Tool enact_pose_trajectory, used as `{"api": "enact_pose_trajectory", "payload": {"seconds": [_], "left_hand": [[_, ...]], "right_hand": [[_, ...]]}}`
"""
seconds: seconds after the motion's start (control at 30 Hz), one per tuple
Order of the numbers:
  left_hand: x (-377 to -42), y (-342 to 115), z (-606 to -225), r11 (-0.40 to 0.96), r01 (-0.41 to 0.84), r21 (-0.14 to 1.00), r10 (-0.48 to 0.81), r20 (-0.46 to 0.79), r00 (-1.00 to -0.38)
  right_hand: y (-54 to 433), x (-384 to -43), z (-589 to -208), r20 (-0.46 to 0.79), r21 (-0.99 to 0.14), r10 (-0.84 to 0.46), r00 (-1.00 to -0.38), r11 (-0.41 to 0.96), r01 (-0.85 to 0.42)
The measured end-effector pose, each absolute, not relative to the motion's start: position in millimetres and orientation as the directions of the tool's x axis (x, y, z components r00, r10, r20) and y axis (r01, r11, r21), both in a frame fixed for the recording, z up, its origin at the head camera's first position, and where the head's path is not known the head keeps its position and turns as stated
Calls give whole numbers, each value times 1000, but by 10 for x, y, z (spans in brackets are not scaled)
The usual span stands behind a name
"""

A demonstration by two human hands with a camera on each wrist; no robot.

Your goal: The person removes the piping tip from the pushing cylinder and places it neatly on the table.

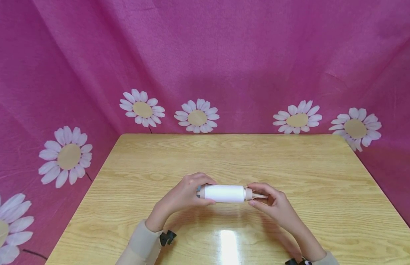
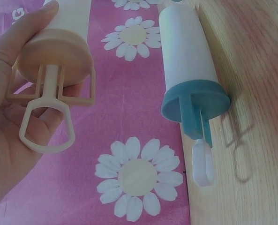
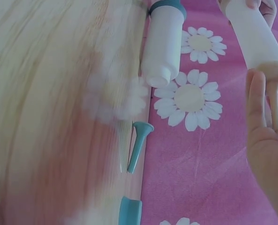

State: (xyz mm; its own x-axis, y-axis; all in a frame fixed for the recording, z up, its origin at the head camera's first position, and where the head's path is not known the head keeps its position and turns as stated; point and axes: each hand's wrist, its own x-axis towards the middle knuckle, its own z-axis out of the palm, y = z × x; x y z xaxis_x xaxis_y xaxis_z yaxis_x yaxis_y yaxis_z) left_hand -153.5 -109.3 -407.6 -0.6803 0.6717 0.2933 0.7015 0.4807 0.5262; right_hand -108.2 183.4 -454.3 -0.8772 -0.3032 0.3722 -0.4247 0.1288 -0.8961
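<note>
Wood-grain table (image 1: 231, 158); daisy-printed magenta cloth (image 1: 221, 62) behind and at both sides

Held white tube (image 2: 73, 16), its far end beyond the left wrist view's top edge.

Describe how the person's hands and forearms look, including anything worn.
The left hand and right hand are ungloved. The left sleeve is plain pale beige; only an edge of the similarly pale right sleeve shows. A small, blocky black device is worn on the left, another black device on the right, partly cut off.
</note>
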Motion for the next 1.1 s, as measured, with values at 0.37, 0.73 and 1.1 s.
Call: {"api": "enact_pose_trajectory", "payload": {"seconds": [0.37,0.73,1.1], "left_hand": [[-1531,-1098,-4074,490,692,529,669,280,-688],[-1530,-1111,-4066,485,693,534,674,277,-685],[-1534,-1134,-4071,485,696,530,671,285,-685]], "right_hand": [[1836,-1091,-4531,200,-955,-312,-929,149,-256],[1843,-1089,-4555,203,-944,-277,-939,198,-262],[1874,-1069,-4552,228,-938,-307,-924,187,-294]]}}
